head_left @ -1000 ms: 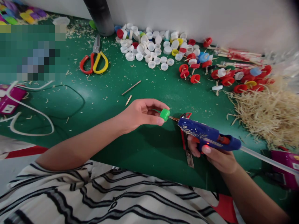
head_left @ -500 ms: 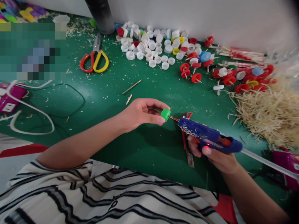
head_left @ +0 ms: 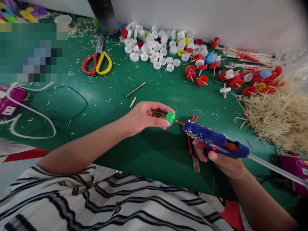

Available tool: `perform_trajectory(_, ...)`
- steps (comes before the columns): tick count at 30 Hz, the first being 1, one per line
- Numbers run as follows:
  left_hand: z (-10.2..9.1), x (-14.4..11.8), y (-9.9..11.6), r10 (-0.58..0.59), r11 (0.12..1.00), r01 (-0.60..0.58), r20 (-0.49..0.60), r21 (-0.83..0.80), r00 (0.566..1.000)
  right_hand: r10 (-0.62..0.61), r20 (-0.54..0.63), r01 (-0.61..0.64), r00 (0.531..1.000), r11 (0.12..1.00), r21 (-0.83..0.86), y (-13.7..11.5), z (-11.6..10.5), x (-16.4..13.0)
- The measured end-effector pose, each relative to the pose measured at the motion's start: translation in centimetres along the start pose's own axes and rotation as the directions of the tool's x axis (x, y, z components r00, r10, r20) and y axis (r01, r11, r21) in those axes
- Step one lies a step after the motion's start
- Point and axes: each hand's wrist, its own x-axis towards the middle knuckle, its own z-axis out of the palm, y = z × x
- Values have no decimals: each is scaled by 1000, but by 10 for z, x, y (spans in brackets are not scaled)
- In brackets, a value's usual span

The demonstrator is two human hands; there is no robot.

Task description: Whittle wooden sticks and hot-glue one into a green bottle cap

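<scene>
Between the thumb and fingers of my left hand (head_left: 150, 117) is a green bottle cap (head_left: 170, 118), held on its side above the table. My right hand (head_left: 223, 162) is wrapped round the handle of a blue hot glue gun (head_left: 209, 136), whose nozzle points left and meets the cap's right side. A clear glue stick (head_left: 271, 169) sticks out of the gun's back end, and a small red light glows on its body. Under the gun lies a red-handled tool (head_left: 194, 157) with a metal blade, partly hidden.
Loose bottle caps (head_left: 156, 47), mostly white, lie along the wall. Red caps on sticks (head_left: 237, 82) and a heap of pale wood shavings (head_left: 279, 112) are at right. Scissors (head_left: 98, 59), a nail (head_left: 136, 89), a black bottle (head_left: 104, 16) and a white cable (head_left: 51, 123) also lie or stand about.
</scene>
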Motion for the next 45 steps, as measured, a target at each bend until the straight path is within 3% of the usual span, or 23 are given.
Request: perform_trajectory(45,1,0,2,-13,1000,13,1,-21,1000,34,15,-35,999,999,28,-2,0,0)
